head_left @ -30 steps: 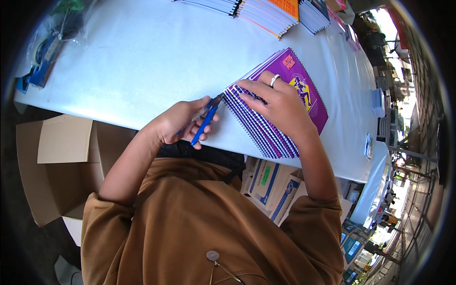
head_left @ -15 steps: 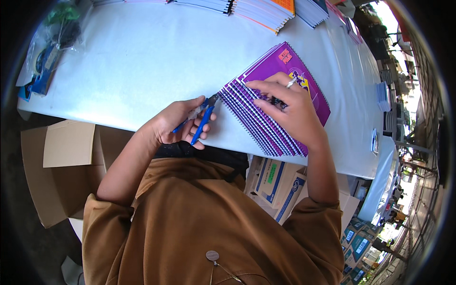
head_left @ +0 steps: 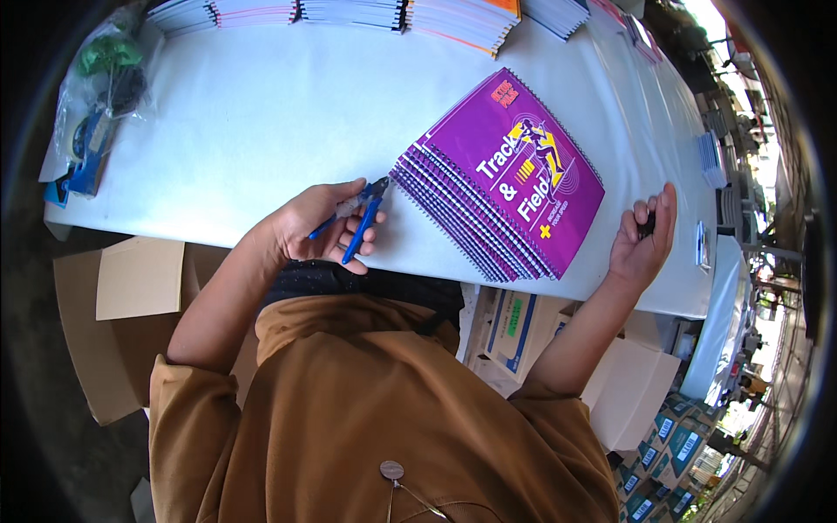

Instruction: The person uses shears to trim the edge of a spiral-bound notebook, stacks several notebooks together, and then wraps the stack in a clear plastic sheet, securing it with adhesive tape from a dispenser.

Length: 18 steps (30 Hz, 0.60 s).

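Observation:
A fanned stack of purple spiral-bound notebooks (head_left: 523, 187) lies askew near the table's front edge, its wire-bound edges stepped toward me. Just left of the stack, my left hand (head_left: 327, 227) holds blue-handled cutting pliers (head_left: 362, 222), the dark jaws close to the notebooks' left corner and the handles spread apart. Out to the right of the stack, apart from it, my right hand (head_left: 643, 240) has its fingers curled around a small black thing (head_left: 647, 227). Most of that thing is hidden, so its kind cannot be made out.
Stacks of bound books (head_left: 466, 24) line the far edge of the white-covered table (head_left: 253, 131). At the left stand a blue tape dispenser (head_left: 87, 152) and a clear plastic bag (head_left: 113, 65). Below the table are an open cardboard box (head_left: 105, 349) and more cartons (head_left: 514, 331).
My right hand has moved off the top notebook to the right, uncovering its cover, and its fingers have closed. The top notebook now sits further down over the stack. The left hand keeps the pliers.

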Available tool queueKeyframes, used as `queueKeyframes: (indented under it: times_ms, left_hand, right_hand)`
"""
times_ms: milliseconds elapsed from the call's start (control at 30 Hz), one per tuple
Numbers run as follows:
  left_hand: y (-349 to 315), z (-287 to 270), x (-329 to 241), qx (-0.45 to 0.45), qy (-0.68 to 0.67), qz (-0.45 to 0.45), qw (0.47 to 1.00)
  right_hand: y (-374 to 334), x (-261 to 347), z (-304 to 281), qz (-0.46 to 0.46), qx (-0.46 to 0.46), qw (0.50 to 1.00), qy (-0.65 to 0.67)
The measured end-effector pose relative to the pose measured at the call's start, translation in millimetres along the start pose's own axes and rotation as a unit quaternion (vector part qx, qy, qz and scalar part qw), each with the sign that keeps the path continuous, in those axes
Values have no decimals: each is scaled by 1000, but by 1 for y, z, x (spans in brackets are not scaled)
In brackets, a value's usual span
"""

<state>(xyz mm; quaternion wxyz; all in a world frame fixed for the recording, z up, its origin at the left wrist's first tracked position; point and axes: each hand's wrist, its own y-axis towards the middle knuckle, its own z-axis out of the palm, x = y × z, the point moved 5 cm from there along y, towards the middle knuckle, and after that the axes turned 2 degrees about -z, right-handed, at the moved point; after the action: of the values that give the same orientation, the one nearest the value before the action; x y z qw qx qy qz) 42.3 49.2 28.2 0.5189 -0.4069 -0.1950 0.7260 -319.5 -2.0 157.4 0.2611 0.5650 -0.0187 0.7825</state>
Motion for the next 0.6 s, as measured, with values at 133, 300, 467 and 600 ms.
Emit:
queueKeyframes:
  times_ms: [133,300,467,600]
  left_hand:
    - [-15,24,-26,-279,578,99,760]
    - [-16,29,-35,-205,770,79,600]
    - [-56,-29,-68,-351,644,119,670]
    - [-82,-87,-84,-577,650,258,422]
  right_hand:
    - [-11,-22,-59,21,-150,988,-35]
    - [-31,-73,-104,47,-178,959,-215]
    - [-47,-87,-111,-127,-109,829,-534]
    - [-47,-87,-106,-183,-110,801,-559]
